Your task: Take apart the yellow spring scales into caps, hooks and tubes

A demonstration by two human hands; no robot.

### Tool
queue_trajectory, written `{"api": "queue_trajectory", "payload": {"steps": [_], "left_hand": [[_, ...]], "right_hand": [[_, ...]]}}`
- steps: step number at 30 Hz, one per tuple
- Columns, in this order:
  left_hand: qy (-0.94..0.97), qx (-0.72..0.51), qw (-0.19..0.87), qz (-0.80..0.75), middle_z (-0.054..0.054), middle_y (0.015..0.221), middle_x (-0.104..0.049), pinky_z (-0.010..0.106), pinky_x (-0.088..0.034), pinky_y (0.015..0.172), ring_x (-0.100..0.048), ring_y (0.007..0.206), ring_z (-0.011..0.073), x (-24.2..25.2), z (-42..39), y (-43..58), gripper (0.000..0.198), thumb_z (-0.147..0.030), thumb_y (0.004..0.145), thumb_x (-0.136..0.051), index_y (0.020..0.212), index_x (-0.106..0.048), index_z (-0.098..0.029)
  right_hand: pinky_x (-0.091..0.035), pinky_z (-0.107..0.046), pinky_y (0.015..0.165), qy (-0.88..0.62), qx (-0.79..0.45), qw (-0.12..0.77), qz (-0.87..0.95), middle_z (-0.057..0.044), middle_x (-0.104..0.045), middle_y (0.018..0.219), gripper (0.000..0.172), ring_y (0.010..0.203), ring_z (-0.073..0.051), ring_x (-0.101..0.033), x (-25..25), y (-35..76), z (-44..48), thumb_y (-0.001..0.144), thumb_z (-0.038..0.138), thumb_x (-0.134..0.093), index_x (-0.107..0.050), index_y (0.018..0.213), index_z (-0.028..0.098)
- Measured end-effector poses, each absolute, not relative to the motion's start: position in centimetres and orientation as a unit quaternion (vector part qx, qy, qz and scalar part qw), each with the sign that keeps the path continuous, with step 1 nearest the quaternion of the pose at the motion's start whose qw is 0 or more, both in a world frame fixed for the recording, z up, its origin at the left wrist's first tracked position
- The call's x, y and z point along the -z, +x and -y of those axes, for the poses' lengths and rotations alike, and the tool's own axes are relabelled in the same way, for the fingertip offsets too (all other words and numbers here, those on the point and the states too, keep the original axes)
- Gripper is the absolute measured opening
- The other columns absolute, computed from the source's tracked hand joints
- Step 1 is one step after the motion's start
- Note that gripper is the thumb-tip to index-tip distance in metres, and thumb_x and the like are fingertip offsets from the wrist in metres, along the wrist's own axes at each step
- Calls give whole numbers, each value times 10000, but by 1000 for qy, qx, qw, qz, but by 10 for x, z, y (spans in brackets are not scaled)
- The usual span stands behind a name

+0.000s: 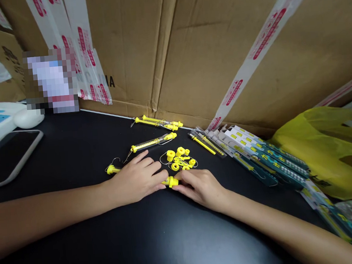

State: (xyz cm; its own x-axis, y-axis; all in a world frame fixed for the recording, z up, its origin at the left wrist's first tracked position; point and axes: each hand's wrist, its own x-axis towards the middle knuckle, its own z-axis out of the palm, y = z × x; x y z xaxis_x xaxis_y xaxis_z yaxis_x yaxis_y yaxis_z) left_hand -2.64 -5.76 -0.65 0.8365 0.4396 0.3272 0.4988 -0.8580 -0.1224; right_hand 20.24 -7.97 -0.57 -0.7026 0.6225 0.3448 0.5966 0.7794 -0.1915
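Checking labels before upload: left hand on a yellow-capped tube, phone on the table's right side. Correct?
No: the phone is on the left side of the table, per the head view. Left hand on a yellow-capped tube stands.

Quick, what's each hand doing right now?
Left hand: closed over a yellow tube, holding it.
Right hand: fingers bent at the yellow end cap; can't tell whether it's gripping.

Loose parts (181, 162) lie between phone (10, 156) and packages (265, 153).
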Motion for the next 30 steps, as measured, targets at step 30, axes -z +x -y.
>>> {"api": "queue_trajectory", "payload": {"steps": [30], "left_hand": [[-954, 161, 121, 223, 0, 764, -547, 290, -302, 616, -477, 708, 157, 9, 57, -27, 216, -343, 939, -420, 882, -546, -176]], "right_hand": [[-320, -235, 505, -234, 155, 208, 937, 13, -584, 595, 136, 519, -99, -512, 8, 206, 78, 938, 213, -439, -545, 871, 159]]}}
